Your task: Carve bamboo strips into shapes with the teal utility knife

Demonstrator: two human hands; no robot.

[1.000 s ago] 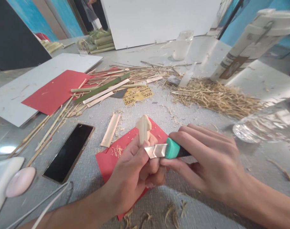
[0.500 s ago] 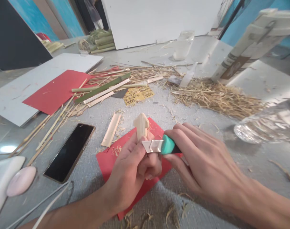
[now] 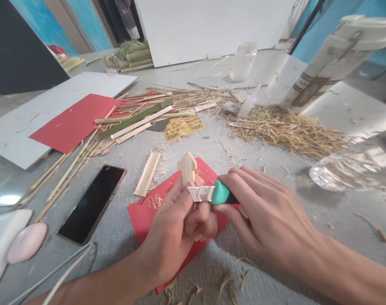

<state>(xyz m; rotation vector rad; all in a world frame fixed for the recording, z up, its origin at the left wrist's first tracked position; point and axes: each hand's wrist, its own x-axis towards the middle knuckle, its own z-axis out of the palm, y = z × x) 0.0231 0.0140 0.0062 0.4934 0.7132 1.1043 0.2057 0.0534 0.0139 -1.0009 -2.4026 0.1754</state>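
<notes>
A small pale carved piece of wood [image 3: 187, 166] stands up out of my left hand [image 3: 177, 220], whose fingers are wrapped round its lower part. My right hand [image 3: 266, 212] grips a utility knife [image 3: 221, 192] with a green and black handle. The knife's blade points left and lies across my left thumb and fingers, just below the wood's wider head. Whether the edge touches the wood I cannot tell. Beneath both hands lies a red sheet [image 3: 142, 220] with fine shavings on it. A short flat wooden strip [image 3: 147, 173] rests at its upper left edge.
A phone [image 3: 92, 205] lies left, near a white cable [image 3: 66, 273] and a pinkish mouse [image 3: 27, 243]. Beyond are thin sticks [image 3: 180, 99], yellow sandpaper [image 3: 183, 128], straw [image 3: 285, 129] and a glue bottle [image 3: 249, 103]. A clear bottle [image 3: 354, 165] and a tall white container [image 3: 332, 63] stand right.
Little differs. My right hand and the knife have shifted very slightly left, while my left hand keeps its hold on the wood. The whole view has moved a touch.
</notes>
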